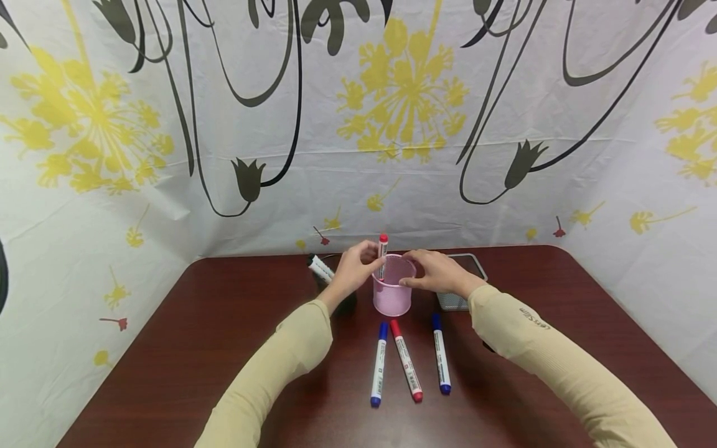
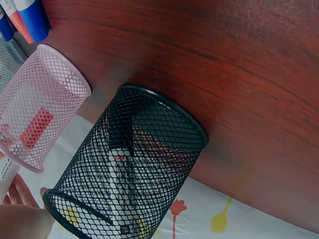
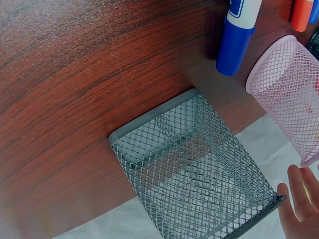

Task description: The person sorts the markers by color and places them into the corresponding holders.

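My left hand (image 1: 354,267) pinches a red marker (image 1: 383,249) upright, its lower part inside the pink mesh pen cup (image 1: 392,303). Through the mesh in the left wrist view, a red part of that marker shows. At the cup's right side, my right hand (image 1: 439,272) holds the rim, thumb in front and fingers behind. Three markers lie on the table before the cup: a blue marker (image 1: 379,367), another red marker (image 1: 407,361) and a second blue marker (image 1: 441,354).
Left of the pink cup stands a black mesh pen cup (image 2: 164,172), partly hidden by my left arm in the head view, with a black-ended marker (image 1: 321,269) in it. A grey rectangular mesh holder (image 3: 199,159) stands to the right. Behind the table (image 1: 224,348) hangs a patterned sheet.
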